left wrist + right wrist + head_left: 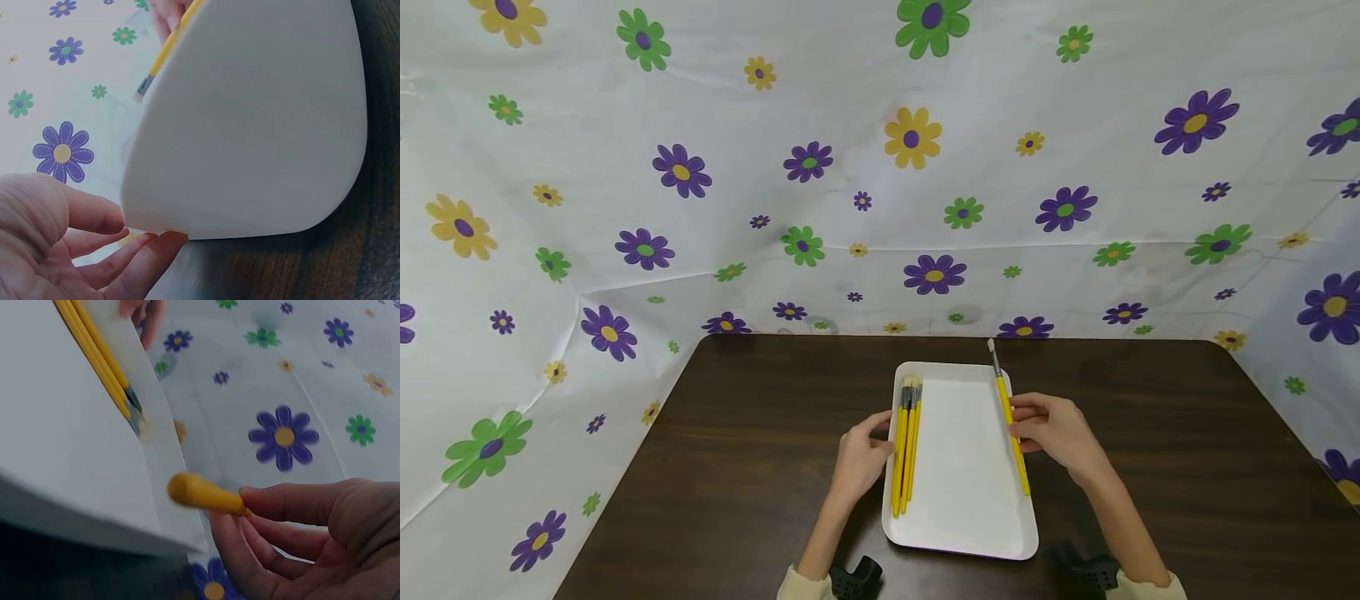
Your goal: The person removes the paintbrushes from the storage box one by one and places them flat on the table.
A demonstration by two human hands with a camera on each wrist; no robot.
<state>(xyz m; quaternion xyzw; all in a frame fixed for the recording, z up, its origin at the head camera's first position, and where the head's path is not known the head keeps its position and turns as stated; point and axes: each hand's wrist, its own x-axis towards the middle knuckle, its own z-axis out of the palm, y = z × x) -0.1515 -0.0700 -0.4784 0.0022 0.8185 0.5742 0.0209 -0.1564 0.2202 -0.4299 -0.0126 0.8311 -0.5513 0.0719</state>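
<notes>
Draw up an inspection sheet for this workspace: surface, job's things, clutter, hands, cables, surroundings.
Surface: dark wood-look table.
Job's things: white tray; three yellow-handled brushes lie in it along its left side; a fourth brush is held by its right side.
Clutter: nothing seen.
Hands: left hand grips the tray's left edge; right hand pinches the fourth brush.
Cables: nothing seen.
Surroundings: flower-print sheet behind.
</notes>
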